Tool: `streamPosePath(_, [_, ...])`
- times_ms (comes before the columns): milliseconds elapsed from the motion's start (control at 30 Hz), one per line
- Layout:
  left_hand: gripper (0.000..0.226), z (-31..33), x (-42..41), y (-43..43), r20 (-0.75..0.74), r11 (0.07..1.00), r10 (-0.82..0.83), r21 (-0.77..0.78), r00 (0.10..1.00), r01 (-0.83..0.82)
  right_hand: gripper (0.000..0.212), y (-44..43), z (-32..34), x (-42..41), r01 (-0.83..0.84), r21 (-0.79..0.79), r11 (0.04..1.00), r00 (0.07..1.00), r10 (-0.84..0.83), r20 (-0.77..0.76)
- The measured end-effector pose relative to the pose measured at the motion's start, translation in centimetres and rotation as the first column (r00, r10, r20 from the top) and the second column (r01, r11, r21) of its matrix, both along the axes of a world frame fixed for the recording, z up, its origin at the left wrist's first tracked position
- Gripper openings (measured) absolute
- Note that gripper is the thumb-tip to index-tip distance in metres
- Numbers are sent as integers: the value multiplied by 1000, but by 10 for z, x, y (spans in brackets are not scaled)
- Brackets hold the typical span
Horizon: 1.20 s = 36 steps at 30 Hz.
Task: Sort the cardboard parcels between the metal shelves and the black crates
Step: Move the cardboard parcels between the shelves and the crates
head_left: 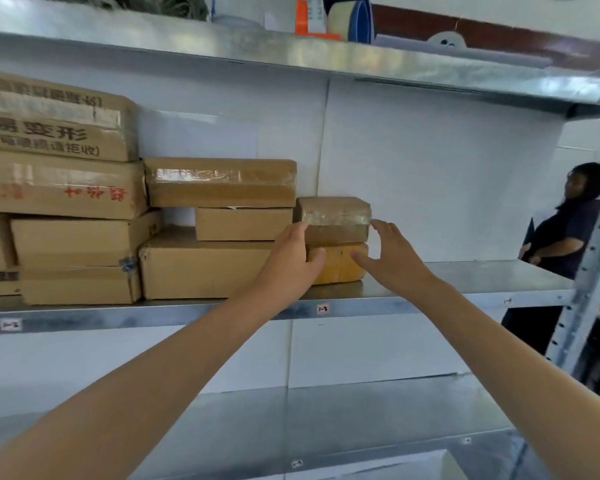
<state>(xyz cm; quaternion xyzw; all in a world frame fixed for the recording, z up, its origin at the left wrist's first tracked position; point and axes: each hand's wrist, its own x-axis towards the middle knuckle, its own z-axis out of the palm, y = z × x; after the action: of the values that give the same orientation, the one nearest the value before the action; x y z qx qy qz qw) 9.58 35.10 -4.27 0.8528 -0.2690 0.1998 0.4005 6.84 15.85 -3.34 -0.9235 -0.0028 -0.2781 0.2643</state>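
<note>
Several cardboard parcels are stacked on the left half of the middle metal shelf (465,275). At the stack's right end a small taped brown parcel (336,211) lies on a yellow-orange parcel (340,266). My left hand (288,258) is at the left side of these two, fingers straight against the brown parcel and thumb on the yellow one's front. My right hand (392,251) is spread open just off their right side, fingers relaxed, holding nothing. No black crates are in view.
A large flat parcel (201,268) and taller stacks (59,188) fill the shelf to the left. The top shelf (291,50) carries tape rolls and an orange item. A lower shelf (361,410) lies below. A person (568,223) stands beyond the right upright (593,258).
</note>
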Motion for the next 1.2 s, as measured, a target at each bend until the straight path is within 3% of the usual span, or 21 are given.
streamPosePath(200, [55, 11, 24, -35, -151, 995, 96, 14, 984, -95, 89, -28, 8, 35, 37, 120, 992, 994, -24, -104])
streamPosePath(300, [53, 16, 34, -41, -172, 992, 127, 17, 977, -126, 91, -31, 16, 50, 1, 306, 952, 991, 40, -126])
streamPosePath(400, [48, 20, 40, -47, -181, 985, 168, 8, 969, -170, 84, -28, 21, 65, -27, 423, 906, 988, 88, -125])
streamPosePath(500, [58, 23, 43, -51, -199, 977, 211, 13, 957, -212, 65, -24, 21, 75, -76, 463, 883, 988, 129, -84])
streamPosePath(633, [44, 28, 45, -49, -220, 987, 139, -47, 965, -153, 55, -22, 16, 70, -107, 544, 832, 990, 139, -18])
streamPosePath(800, [56, 22, 21, -44, -158, 969, -4, -245, 987, -35, 51, -24, 18, 33, -139, 616, 776, 989, 77, 126])
streamPosePath(933, [36, 14, -12, -40, -163, 859, -145, -510, 976, 43, 43, -26, 9, -7, -177, 648, 741, 973, 34, 227])
streamPosePath(1067, [16, -12, -37, -32, -161, 758, -230, -648, 960, 73, 28, -28, -13, -45, -173, 751, 637, 979, 31, 199])
streamPosePath(1200, [9, -63, -63, -24, -174, 701, -290, -708, 941, 85, 32, -26, -51, -76, -113, 861, 496, 991, -3, 131])
